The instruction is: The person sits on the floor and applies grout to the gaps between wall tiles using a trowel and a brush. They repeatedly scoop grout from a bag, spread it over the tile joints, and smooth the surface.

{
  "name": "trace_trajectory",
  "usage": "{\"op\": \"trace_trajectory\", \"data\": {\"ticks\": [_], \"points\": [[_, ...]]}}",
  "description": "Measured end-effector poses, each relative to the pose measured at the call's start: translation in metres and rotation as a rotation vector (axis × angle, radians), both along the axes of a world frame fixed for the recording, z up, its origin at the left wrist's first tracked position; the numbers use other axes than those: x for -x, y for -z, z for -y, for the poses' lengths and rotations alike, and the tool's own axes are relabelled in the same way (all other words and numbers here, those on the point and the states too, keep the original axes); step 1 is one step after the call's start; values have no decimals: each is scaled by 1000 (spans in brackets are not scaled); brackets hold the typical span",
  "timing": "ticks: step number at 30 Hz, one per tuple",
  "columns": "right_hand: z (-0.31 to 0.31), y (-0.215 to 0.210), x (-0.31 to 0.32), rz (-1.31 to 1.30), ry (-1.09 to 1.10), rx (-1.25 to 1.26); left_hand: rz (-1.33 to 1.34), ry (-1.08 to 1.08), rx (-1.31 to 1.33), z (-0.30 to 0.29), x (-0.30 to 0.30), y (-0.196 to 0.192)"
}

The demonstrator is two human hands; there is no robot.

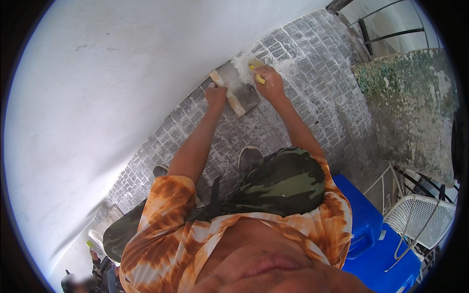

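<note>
My left hand [217, 95] is closed on the wooden strip [234, 103] of a flat grey plate [248, 97]. The plate lies low over the paving, close to the foot of the white wall. To its right, my right hand [270, 84] grips a small brush [255, 64] with yellow parts showing beside the fingers. Its head is near the plate's far end, among pale dust or crumbs [241, 65] on the floor. My fingers hide much of the brush's handle, so its full shape cannot be made out.
The smooth white wall [112, 88] rises along the left. Grey block paving [322, 63] is streaked with white residue. A mossy, stained concrete structure [405, 107] stands at right. Blue plastic containers [359, 210] and a white mesh chair [421, 222] are at lower right; another person [95, 266] is at lower left.
</note>
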State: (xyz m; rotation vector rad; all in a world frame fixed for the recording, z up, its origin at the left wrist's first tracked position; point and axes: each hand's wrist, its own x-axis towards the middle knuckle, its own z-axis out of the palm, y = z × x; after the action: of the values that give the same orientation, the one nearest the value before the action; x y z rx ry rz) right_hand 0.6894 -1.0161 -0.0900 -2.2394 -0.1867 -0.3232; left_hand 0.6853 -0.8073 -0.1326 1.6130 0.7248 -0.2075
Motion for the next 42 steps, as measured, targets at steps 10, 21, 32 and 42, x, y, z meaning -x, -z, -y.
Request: {"op": "trace_trajectory", "data": {"ticks": [10, 21, 32, 42], "points": [[99, -27, -12, 181, 326, 199, -16, 19, -11, 3, -3, -6], [-41, -10, 42, 24, 150, 11, -1, 48, -106, 6, -5, -9], [-24, -18, 62, -50, 283, 203, 12, 15, -127, 8, -3, -7], [21, -28, 88, 156, 656, 312, -49, -21, -43, 9, -3, -8]]}}
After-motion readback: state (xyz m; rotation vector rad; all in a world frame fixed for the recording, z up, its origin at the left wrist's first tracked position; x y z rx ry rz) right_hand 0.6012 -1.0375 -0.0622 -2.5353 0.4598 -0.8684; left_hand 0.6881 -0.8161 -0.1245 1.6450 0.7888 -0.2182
